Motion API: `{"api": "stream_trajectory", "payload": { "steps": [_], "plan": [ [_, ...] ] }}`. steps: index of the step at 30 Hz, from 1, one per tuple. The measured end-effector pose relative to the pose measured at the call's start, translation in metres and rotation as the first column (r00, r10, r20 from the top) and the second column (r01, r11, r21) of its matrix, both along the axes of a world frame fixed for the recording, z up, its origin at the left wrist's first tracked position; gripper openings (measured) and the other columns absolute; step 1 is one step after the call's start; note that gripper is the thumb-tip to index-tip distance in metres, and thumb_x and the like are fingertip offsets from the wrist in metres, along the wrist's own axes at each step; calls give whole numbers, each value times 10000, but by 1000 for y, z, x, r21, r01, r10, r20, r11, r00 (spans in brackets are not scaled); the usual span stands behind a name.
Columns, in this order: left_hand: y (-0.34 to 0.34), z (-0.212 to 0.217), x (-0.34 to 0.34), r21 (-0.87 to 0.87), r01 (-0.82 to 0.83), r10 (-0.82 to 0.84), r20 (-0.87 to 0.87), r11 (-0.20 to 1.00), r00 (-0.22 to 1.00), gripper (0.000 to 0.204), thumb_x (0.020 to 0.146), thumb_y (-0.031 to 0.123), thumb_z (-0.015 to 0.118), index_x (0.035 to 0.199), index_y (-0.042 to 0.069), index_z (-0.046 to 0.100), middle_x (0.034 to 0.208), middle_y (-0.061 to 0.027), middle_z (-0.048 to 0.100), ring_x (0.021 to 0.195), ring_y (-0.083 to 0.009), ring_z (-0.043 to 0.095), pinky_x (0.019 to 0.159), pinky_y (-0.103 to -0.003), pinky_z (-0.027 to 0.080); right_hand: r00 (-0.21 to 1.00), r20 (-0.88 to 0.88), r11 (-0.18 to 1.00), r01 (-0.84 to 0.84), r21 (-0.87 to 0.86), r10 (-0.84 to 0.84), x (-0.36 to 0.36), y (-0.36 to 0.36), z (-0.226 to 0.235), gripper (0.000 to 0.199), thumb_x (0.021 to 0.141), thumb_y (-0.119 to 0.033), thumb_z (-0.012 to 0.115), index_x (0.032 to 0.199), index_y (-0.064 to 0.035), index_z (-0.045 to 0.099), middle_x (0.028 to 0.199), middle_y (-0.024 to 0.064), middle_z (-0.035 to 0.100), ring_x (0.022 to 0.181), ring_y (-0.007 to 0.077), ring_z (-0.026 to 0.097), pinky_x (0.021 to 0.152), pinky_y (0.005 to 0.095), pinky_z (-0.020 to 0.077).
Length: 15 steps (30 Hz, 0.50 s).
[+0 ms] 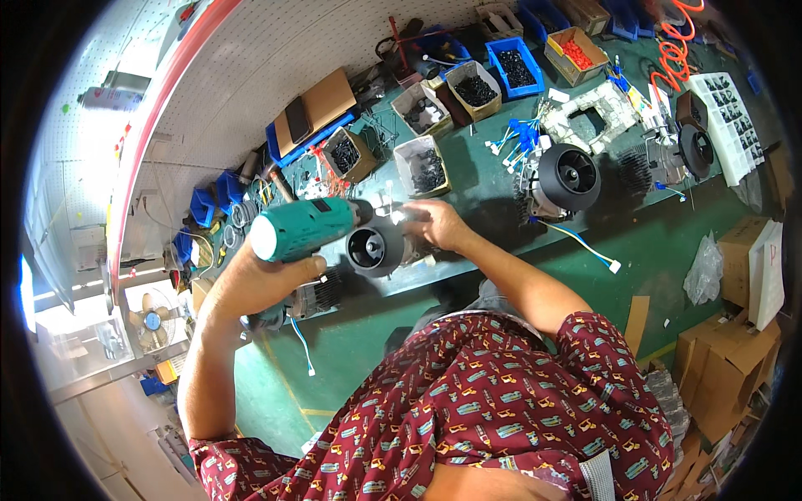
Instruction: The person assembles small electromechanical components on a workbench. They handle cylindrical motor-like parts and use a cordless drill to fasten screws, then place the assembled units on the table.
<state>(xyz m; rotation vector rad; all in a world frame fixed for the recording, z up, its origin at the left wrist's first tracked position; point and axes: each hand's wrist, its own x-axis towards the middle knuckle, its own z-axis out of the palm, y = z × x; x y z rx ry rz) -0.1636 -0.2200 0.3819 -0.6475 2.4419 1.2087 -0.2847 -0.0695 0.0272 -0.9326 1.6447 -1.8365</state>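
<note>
- The teal power drill [305,227] is over the near edge of the bench, lying roughly level, its chuck end toward the right hand; its casing is smooth plastic with a pale, rounded back.
- The left hand [276,284] is wrapped around the drill's handle, thumb across it, fingers mostly hidden.
- The right hand [436,224] has fingers and thumb drawn nearly together at a small shiny part [398,215] just beyond the chuck; glare hides whether it is gripped.
- Just below the chuck sits a black fan wheel [373,249], a round drum with an open mouth and a hub in the middle.
- Farther right stands a second fan unit [570,178], matt black and round-mouthed, with a blue-and-white wire [585,242] trailing over the edge.
- The bench [468,159] has a dark green top, holding a blue plastic bin [530,89] of black pieces and a cardboard box [585,77] of red ones.
- At its right end are a white compartment tray [735,177] and a glossy orange coiled hose [675,58].
- Behind rises a white perforated wall [284,50]; the floor [585,284] is green, with brown cartons [727,367] and a crinkled clear bag [704,271] at right.
</note>
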Motion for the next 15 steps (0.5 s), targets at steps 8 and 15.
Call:
{"api": "stream_trajectory", "payload": {
  "steps": [8, 15],
  "plan": [
    [-13, 1, 78, -91, -161, 126, -307, 983, 943, 380, 906, 169, 773, 1233, 3, 672, 1046, -56, 712, 918, -133, 617, 832, -308, 531, 845, 517, 981, 43, 191, -138, 7, 44, 3, 289, 945, -14, 513, 1174, 53, 676, 1020, 111, 716, 876, 165, 681, 782, 299, 563],
    [-32, -46, 208, 53, -394, 388, -340, 917, 857, 321, 907, 133, 752, 1205, 30, 693, 1045, -52, 713, 918, -168, 650, 825, -341, 540, 708, 605, 872, 30, 489, -363, 73, 105, 17, 312, 974, -10, 566, 1277, 22, 633, 1142, 141, 733, 866, 225, 742, 697, 326, 618]
  ]
}}
